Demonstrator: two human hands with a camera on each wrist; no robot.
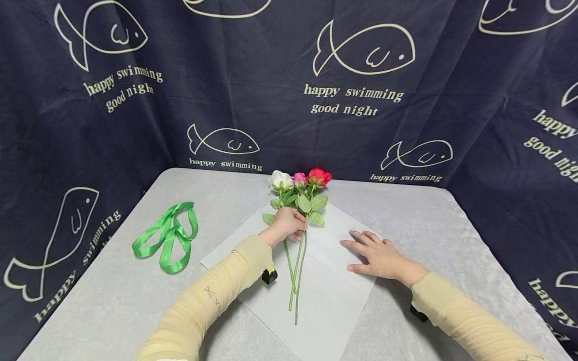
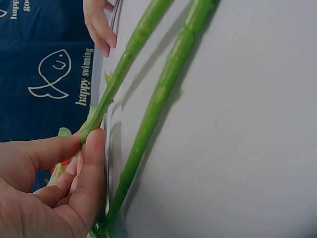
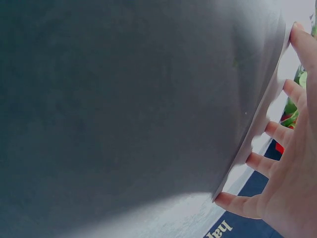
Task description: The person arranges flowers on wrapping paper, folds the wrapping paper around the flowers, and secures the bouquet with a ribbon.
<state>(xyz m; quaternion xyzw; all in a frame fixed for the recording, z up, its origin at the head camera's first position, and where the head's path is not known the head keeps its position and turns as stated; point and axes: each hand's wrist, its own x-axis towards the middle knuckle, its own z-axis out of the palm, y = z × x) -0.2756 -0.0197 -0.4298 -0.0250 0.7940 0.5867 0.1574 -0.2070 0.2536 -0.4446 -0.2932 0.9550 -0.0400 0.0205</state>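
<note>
Gripping the flowers just below their leaves, the left hand has its fingers curled round the stems. The three blooms, white, pink and red, point toward the far edge of the table, and the stems run back across a sheet of white paper. The right hand lies flat and open, fingers spread, pressing the paper near its right edge.

To do this well, I judge the left hand should keep the stems bunched together and lined up along the sheet's diagonal, while the right hand keeps even pressure so the paper does not slide on the smooth tablecloth. A light hold seems wise, since the thin stems could bend where they are pinched.

From the head camera the whole layout shows, including a green ribbon lying well apart on the left. Only the left wrist view shows the grip closely: thumb and fingers pinch one stem while a second stem lies just beside it on the paper. In the right wrist view, the fingertips rest along the paper's edge, which the head view barely resolves.
</note>
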